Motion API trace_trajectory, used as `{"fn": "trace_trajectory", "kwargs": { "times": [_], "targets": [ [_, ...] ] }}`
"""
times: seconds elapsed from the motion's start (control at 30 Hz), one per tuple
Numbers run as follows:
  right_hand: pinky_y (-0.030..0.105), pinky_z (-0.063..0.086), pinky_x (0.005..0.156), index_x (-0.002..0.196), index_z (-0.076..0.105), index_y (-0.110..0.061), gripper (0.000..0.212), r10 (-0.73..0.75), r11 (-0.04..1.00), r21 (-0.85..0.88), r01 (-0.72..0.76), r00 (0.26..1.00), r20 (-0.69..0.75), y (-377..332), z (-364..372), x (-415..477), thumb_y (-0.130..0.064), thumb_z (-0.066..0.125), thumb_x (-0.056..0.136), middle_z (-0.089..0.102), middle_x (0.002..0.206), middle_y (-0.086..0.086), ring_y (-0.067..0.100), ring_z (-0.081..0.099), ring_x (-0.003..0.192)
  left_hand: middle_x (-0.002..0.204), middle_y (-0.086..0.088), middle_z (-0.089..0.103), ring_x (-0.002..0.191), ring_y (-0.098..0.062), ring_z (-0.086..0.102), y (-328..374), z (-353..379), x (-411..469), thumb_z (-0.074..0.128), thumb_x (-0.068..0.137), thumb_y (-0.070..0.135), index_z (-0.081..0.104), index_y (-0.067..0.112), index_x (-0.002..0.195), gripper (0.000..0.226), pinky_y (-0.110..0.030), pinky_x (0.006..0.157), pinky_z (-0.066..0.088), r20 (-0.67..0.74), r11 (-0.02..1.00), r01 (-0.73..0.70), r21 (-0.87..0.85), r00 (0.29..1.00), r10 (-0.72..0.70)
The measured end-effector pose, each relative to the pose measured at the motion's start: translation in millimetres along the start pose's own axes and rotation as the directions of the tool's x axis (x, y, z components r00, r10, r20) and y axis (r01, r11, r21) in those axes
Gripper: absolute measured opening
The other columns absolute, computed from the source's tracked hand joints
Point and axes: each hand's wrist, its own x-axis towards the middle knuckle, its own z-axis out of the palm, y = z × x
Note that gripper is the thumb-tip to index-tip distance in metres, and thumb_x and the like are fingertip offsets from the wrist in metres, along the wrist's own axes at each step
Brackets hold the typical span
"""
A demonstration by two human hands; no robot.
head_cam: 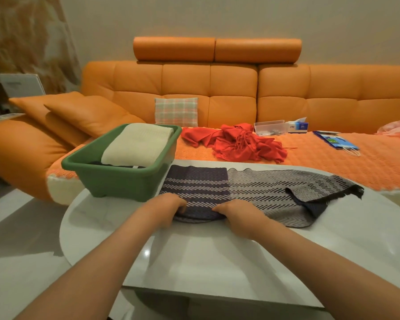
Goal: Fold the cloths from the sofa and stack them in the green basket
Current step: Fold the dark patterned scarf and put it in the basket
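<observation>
Edge of scarf (199, 185) nearest — pinched by left hand (169, 204) and right hand (234, 212); green basket (120, 183) just beside.

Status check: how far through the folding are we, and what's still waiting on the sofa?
Done: a folded cream cloth lies in the green basket, on top of something dark. In hand: left hand and right hand grip the near edge of the herringbone scarf, partly folded on the white table. Left: the red scarf lies crumpled on the sofa.
</observation>
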Motion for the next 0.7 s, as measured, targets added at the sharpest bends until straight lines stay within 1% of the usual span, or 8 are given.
{"fn": "trace_trajectory", "kwargs": {
  "times": [0.1,0.17,0.23,0.33,0.47,0.53,0.6,0.7],
  "targets": [
    [0.034,0.048,0.097,0.141,0.056,-0.025,0.051,-0.069,0.996,0.046,0.070,0.997,-0.016,-16.4,-2.6,0.4,-0.013,0.053,0.091,0.066,0.130,0.005,0.028,0.060,0.118,0.112,-0.004,0.054,0.084,-0.024,0.053,-12.5,-8.6,-7.9,0.061,0.079,0.001,0.055,0.023,0.111,0.039,-0.030,0.062,0.046,0.158,0.993,0.116,-0.023,0.981,-0.111],
    [0.030,0.046,0.100,0.138,0.058,-0.026,0.047,-0.129,0.986,0.108,0.128,0.992,-0.005,-21.6,-4.7,-4.2,-0.026,0.058,0.091,0.064,0.134,-0.003,0.020,0.059,0.120,0.108,0.003,0.054,0.087,-0.020,0.054,-18.4,-13.7,-10.4,0.076,0.074,0.017,0.054,0.029,0.107,0.042,-0.034,0.073,0.051,0.259,0.985,0.148,-0.093,0.958,-0.120],
    [0.028,0.043,0.105,0.140,0.056,-0.028,0.050,-0.118,0.973,0.200,0.114,0.993,0.005,-17.4,-10.2,-9.8,-0.040,0.059,0.092,0.059,0.138,-0.007,0.013,0.055,0.123,0.103,0.012,0.052,0.091,-0.014,0.054,-13.9,-21.0,-9.2,0.084,0.070,0.040,0.054,0.035,0.109,0.049,-0.032,0.079,0.048,0.317,0.967,0.141,-0.212,0.946,-0.068],
    [0.031,0.041,0.107,0.137,0.058,-0.028,0.044,-0.010,0.971,0.239,0.020,0.999,-0.040,6.7,-21.3,-16.3,-0.035,0.055,0.094,0.059,0.138,-0.005,0.015,0.053,0.126,0.095,0.016,0.055,0.087,-0.006,0.055,14.2,-25.6,4.3,0.078,0.075,0.052,0.061,0.034,0.107,0.040,-0.028,0.078,0.044,0.200,0.922,0.029,-0.387,0.978,0.054],
    [0.034,0.040,0.108,0.134,0.059,-0.030,0.046,0.163,0.972,0.178,-0.150,0.985,-0.058,55.5,-35.9,-32.3,-0.015,0.057,0.091,0.058,0.139,-0.002,0.019,0.051,0.130,0.090,0.017,0.059,0.087,-0.010,0.060,64.9,-21.0,32.0,0.073,0.083,0.041,0.064,0.034,0.102,0.022,-0.026,0.078,0.049,-0.073,0.913,-0.213,-0.349,0.977,0.200],
    [0.036,0.042,0.106,0.137,0.057,-0.031,0.053,0.196,0.979,0.047,-0.196,0.981,0.011,84.0,-39.3,-46.6,-0.013,0.062,0.088,0.056,0.141,-0.002,0.022,0.051,0.130,0.087,0.017,0.059,0.083,-0.007,0.059,92.9,-20.6,41.4,0.072,0.083,0.038,0.066,0.030,0.104,0.022,-0.026,0.077,0.049,-0.133,0.887,-0.303,-0.348,0.953,0.273],
    [0.037,0.042,0.104,0.140,0.052,-0.034,0.058,0.178,0.972,-0.168,-0.161,0.980,0.088,111.2,-38.7,-62.6,-0.011,0.062,0.087,0.049,0.148,-0.006,0.022,0.047,0.133,0.092,0.012,0.061,0.084,-0.009,0.059,119.0,-16.2,51.1,0.071,0.082,0.037,0.066,0.028,0.104,0.024,-0.032,0.079,0.053,-0.154,0.875,-0.381,-0.299,0.924,0.350],
    [0.041,0.030,0.111,0.146,0.041,-0.038,0.061,0.149,0.935,-0.341,-0.095,0.979,0.138,143.8,-29.0,-80.4,-0.014,0.059,0.093,0.037,0.156,-0.007,0.018,0.031,0.145,0.099,0.008,0.055,0.092,-0.015,0.054,152.3,-6.6,64.6,0.072,0.079,0.049,0.063,0.033,0.105,0.032,-0.038,0.081,0.050,-0.149,0.873,-0.452,-0.182,0.891,0.430]
  ]
}}
